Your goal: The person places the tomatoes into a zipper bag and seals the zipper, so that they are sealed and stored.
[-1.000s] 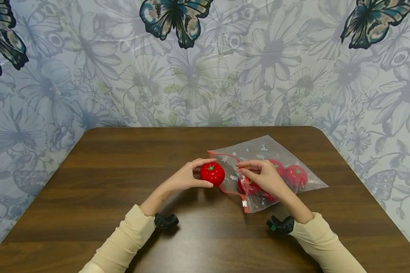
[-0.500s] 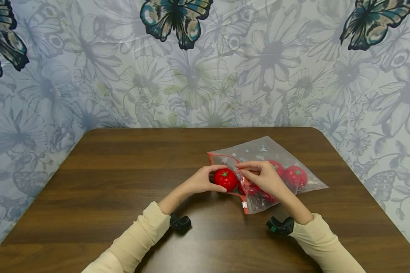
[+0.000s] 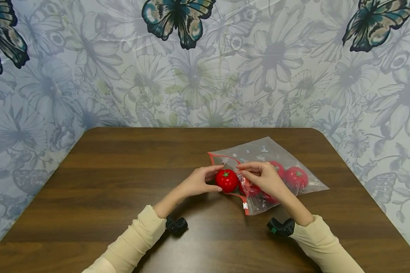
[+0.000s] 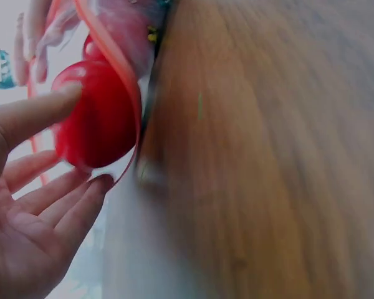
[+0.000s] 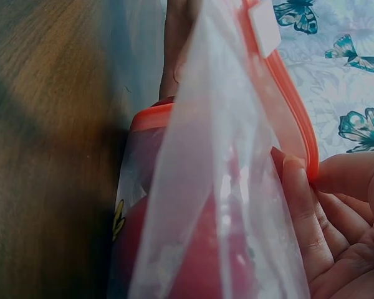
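A red tomato (image 3: pixel 227 180) with a green stem star sits in the mouth of a clear zip bag (image 3: pixel 259 146) with a red-orange zip edge. My left hand (image 3: pixel 199 182) is at its left side, thumb and fingers spread loosely about it; the left wrist view shows the fingertips close to the tomato (image 4: pixel 96 115), contact unclear. My right hand (image 3: pixel 264 177) pinches the bag's upper edge between thumb and fingers and holds the mouth up, as the right wrist view of the zip edge (image 5: pixel 299 118) shows. Several more tomatoes (image 3: pixel 296 178) lie inside the bag, partly hidden by my right hand.
The bag lies on a brown wooden table (image 3: pixel 130 167), right of the middle. A white slider (image 3: pixel 245 206) sits at the near end of the zip edge. Behind the table hangs a cloth (image 3: pixel 205 87) with flowers and butterflies.
My left hand moved right with the tomato into the bag's mouth, then drew back slightly left, leaving the tomato there. My right hand stayed in place on the bag's edge.
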The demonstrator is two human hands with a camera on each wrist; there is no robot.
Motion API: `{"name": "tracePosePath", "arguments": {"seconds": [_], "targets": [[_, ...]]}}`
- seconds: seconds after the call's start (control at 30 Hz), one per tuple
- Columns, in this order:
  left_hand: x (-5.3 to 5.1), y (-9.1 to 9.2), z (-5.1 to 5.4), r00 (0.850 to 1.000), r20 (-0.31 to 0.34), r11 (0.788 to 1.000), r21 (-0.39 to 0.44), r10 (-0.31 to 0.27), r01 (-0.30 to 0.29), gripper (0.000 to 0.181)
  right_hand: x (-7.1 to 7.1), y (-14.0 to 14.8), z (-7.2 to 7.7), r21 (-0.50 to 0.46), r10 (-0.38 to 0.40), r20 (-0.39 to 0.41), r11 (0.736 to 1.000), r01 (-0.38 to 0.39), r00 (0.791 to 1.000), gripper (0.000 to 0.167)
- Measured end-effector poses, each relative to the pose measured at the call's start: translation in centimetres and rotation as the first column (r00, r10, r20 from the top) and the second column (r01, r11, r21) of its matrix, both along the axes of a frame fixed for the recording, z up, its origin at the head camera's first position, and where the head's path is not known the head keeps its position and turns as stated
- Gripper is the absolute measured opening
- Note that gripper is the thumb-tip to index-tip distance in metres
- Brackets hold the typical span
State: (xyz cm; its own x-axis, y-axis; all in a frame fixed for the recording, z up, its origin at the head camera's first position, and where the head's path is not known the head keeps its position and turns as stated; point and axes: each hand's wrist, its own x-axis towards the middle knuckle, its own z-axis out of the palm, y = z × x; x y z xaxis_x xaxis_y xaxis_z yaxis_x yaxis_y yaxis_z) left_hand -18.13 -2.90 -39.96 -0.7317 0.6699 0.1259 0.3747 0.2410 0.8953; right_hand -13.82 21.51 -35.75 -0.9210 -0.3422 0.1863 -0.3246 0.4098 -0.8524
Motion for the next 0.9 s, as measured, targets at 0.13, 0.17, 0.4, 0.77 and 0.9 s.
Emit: {"name": "tracePosePath", "arguments": {"seconds": [0.13,0.17,0.4,0.77,0.9], "targets": [[0.2,-0.6,0.3,0.997,-0.034,0.997,-0.024,0.071,-0.072,0.053,0.0,0.0,0.0,0.002,-0.004,0.004,1.0,0.004,1.0,0.025],[0.3,-0.6,0.3,0.995,-0.05,0.995,-0.034,0.089,-0.091,0.05,-0.1,0.0,0.0,0.002,-0.005,0.006,1.0,0.005,1.0,0.025],[0.6,0.3,0.2,0.973,-0.118,0.975,-0.075,0.197,-0.207,0.046,-0.1,-0.1,-0.1,0.01,-0.009,-0.008,1.0,0.009,1.0,0.025],[0.4,1.9,0.3,0.949,-0.174,0.958,-0.066,0.263,-0.278,0.039,-0.3,-0.3,0.0,-0.005,0.003,-0.019,1.0,-0.003,1.0,0.023],[0.2,2.5,0.3,0.941,-0.207,0.956,-0.066,0.268,-0.287,0.039,-0.3,-0.4,-0.1,-0.016,-0.001,-0.02,1.0,0.001,1.0,0.023]]}}
